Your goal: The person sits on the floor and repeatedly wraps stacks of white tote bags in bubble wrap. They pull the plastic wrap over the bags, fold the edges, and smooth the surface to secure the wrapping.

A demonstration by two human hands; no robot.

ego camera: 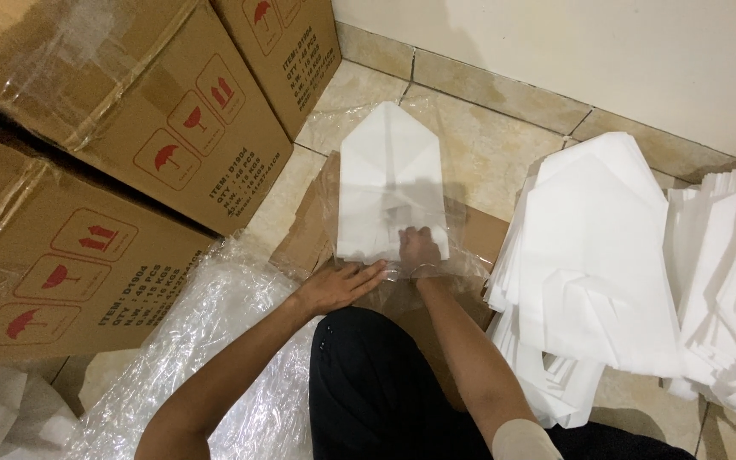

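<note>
The right hand (420, 247) is inside a clear bag (436, 153), fingers pressing the white paper (385, 162). The left hand (338, 285) lies flat, fingers together, on the bag's edge.

Beige tiled floor (504, 145), flattened brown cardboard sheet (308, 230) under a clear plastic bag (462, 255) holding a folded white piece (389, 183), stacked cardboard boxes (129, 128) at left, crumpled clear plastic (215, 341), heaps of folded white pieces (606, 255) at right
</note>
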